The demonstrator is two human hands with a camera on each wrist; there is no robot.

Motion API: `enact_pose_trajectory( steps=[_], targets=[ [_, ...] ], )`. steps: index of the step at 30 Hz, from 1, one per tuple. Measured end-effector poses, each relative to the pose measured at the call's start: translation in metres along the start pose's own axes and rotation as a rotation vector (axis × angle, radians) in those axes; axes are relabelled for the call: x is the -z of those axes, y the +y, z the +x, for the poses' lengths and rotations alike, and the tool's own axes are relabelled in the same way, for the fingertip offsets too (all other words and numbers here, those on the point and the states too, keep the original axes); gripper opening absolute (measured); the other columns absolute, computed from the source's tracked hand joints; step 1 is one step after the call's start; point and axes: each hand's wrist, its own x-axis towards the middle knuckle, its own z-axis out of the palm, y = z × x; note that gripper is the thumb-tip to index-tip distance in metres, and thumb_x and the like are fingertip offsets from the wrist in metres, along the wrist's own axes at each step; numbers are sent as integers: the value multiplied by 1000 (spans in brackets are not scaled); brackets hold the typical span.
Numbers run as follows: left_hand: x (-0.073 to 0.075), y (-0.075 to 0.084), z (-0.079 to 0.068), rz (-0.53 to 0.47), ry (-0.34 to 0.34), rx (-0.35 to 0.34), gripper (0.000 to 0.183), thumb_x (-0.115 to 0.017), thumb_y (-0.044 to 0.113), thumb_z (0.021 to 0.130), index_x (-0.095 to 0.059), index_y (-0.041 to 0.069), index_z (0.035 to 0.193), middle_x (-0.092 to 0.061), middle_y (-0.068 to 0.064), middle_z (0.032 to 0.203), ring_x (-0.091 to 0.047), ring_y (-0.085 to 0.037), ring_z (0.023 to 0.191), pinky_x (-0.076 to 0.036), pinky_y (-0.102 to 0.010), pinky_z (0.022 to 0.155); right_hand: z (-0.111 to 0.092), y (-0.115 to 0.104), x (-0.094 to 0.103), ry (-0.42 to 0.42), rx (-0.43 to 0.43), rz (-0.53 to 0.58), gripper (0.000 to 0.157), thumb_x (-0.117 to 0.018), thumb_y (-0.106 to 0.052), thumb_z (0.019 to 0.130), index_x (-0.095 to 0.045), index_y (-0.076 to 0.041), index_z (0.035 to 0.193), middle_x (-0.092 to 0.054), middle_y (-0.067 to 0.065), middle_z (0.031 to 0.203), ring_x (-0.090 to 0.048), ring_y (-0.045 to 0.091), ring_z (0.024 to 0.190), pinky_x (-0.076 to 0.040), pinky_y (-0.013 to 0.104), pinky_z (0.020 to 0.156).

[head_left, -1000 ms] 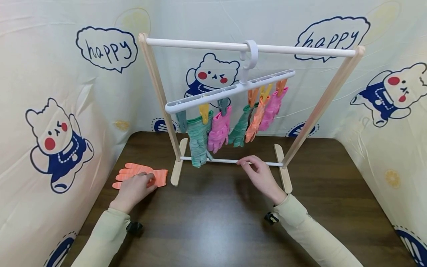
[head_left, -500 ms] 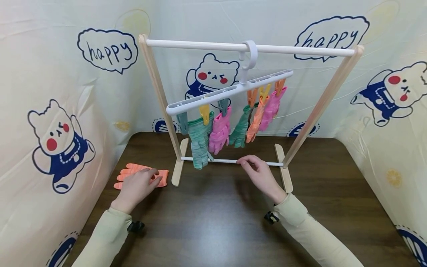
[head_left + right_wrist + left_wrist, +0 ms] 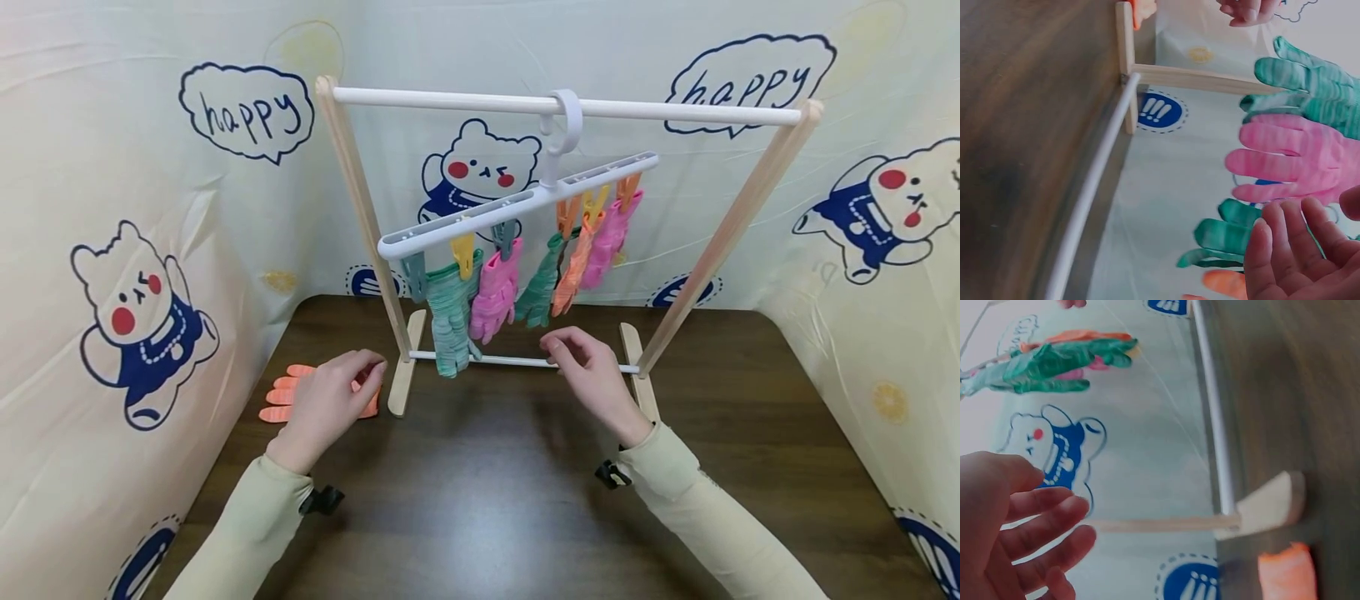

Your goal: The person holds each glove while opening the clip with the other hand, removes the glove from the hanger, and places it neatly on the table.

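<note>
My left hand [image 3: 330, 408] hovers above an orange knit glove [image 3: 283, 395] lying on the table, covering much of it. Its fingers are loosely bent, with nothing between them in the left wrist view. My right hand [image 3: 592, 379], also holding nothing, is raised in front of the rack's lower bar, below the hanging gloves. Clothespins under a white hanger [image 3: 457, 225] hold up a green glove [image 3: 448, 321], a pink glove [image 3: 493, 298], a darker green glove [image 3: 537, 296], an orange glove [image 3: 576, 271] and another pink glove [image 3: 611, 246].
The hanger hooks over the white top bar [image 3: 450, 102] of a wooden rack, slanting toward me at its left end. Wooden feet [image 3: 403, 387] and a low white bar [image 3: 517, 362] stand on the dark table [image 3: 472, 500]. A printed curtain encloses the back and sides.
My left hand has risen off the flat orange glove and shifted right. The right hand has lifted slightly from near the lower bar. The hanging gloves sway a little.
</note>
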Motion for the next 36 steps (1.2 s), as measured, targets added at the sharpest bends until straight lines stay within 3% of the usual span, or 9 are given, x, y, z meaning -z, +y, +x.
enact_pose_trajectory(
  steps=[4,11,15,18,26,31,36],
  targets=[
    [2,14,7,-45,48,-25,10,-72,16,98,-77,10,104,-72,-2,87,-63,-19,71,-55,-36,61,3,-10,3,-22,9,14,26,-59,-24,108,-71,-3,118,-73,12,111,-69,38,95,-59,30,81],
    [3,36,17,-207,99,-32,13,-69,13,100,-76,9,110,-71,-2,92,-52,-14,66,-46,-29,57,7,-34,5,-25,65,-9,24,-60,-24,107,-71,-6,119,-72,9,108,-71,18,87,-58,31,78],
    [4,47,23,-295,131,-50,13,-69,12,100,-75,8,110,-71,-3,95,-51,-14,67,-45,-26,57,9,-45,5,-32,112,-8,22,-61,-22,107,-71,-7,119,-72,6,107,-70,17,86,-59,38,79],
    [4,54,26,-340,149,-74,14,-68,12,101,-74,7,112,-71,-4,98,-54,-14,73,-48,-29,60,11,-52,6,-36,141,-5,22,-61,-21,106,-71,-7,120,-72,6,108,-70,18,86,-60,37,79],
    [5,68,32,-456,117,-48,27,-67,19,102,-68,8,127,-70,-5,114,-61,-15,93,-51,-30,67,19,-72,4,-40,205,-22,23,-61,-22,106,-70,-7,121,-73,4,101,-68,17,81,-55,33,70],
    [6,77,38,-488,116,-60,31,-72,20,99,-67,7,127,-69,-7,114,-62,-18,95,-52,-34,68,27,-85,1,-23,296,-48,23,-62,-21,105,-72,-8,122,-69,6,92,-61,21,71,-50,33,62],
    [6,84,47,-493,152,-74,28,-74,19,97,-68,5,120,-67,-7,104,-62,-20,92,-53,-40,66,36,-97,-5,15,412,-77,23,-64,-16,103,-73,-7,122,-71,5,104,-59,19,72,-53,32,64]
  ],
)
